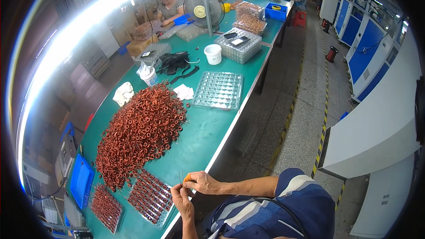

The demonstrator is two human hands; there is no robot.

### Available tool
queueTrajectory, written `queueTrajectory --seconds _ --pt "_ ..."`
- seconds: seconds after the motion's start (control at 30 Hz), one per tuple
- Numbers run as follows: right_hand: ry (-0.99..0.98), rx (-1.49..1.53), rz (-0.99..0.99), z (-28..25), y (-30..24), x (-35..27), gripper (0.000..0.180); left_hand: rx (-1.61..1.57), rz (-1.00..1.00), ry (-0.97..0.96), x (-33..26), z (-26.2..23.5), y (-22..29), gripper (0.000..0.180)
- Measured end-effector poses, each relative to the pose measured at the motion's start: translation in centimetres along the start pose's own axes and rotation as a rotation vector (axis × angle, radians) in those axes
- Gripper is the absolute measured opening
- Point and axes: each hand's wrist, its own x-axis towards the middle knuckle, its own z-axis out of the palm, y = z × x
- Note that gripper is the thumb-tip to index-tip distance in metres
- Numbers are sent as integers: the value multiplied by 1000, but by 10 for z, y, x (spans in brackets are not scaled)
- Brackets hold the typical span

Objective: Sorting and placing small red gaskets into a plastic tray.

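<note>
Between left hand (182, 200) and right hand (204, 183), thin wires (182, 176) protrude.

V. bright tube light (75, 24) arcs across upper L — blown out to white, w/ hazy bluish glare on that side. Green table (203, 128) well lit, pale sheen nr the middle; clear tray (218, 90) throws small highlights. Floor (248, 137) beside it darker, esp. under the table edge. Ring pile (141, 128) fairly crisp up close, bkgd people soft. Fisheye distortion — black rim, white cabinet (376, 137) at R bent.
</note>
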Motion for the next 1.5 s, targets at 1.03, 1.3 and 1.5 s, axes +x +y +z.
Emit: queueTrajectory --seconds 1.03,1.3,1.5 --pt "-75 373 191 -6 21 -4 26 -123 -73 -63 -12 9 -6 21" --pt "-61 433 218 -5 24 -4 33 -217 -14 24 -8 9 -5 26" --pt "160 148 127 -23 21 -5 43 -120 -27 83 -18 -9 0 27"
